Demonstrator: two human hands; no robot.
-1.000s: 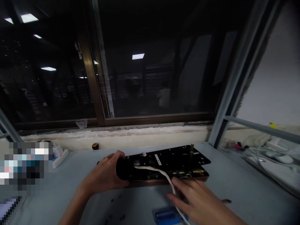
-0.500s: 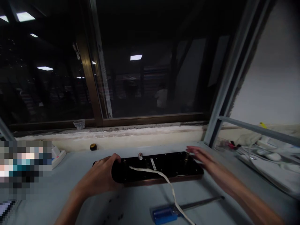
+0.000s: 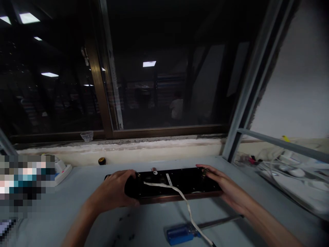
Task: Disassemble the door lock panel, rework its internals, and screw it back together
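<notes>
Pale blue-grey desk (image 3: pixel 82 185); my left grip (image 3: pixel 117 188) and right grip (image 3: pixel 223 185) hold opposite ends of a long black copper-sided panel (image 3: pixel 185 180), far edge apart from cream wall (image 3: pixel 146 153).

Clear cup (image 3: pixel 87 136) — on the windowsill (image 3: pixel 149 140).
</notes>
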